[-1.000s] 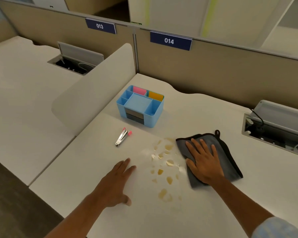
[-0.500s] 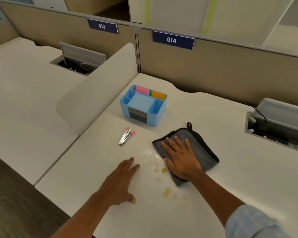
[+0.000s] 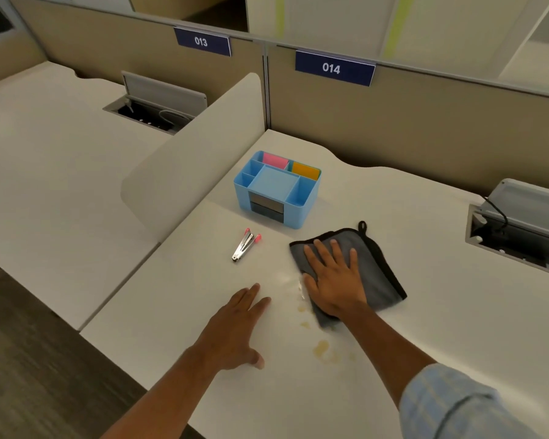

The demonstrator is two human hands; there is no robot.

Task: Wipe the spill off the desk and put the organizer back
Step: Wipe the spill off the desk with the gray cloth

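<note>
A grey cloth (image 3: pixel 376 274) with a black edge lies on the white desk (image 3: pixel 441 327), over the upper part of a yellowish spill (image 3: pixel 322 348). My right hand (image 3: pixel 333 280) presses flat on the cloth with fingers spread. A few drops and smears still show just below and left of the cloth. My left hand (image 3: pixel 235 331) rests flat on the desk, left of the spill, holding nothing. The light blue organizer (image 3: pixel 276 191), with pink and orange pads in its back compartments, stands upright behind the cloth.
A small metal tool with pink tips (image 3: pixel 244 245) lies left of the cloth. A white divider panel (image 3: pixel 197 156) borders the desk on the left. An open cable box (image 3: pixel 517 226) sits at the right. A beige partition (image 3: pixel 409 122) closes off the back.
My right hand has slid the cloth to the left across the spill, and most of the drops are gone. The left hand stays flat on the desk.
</note>
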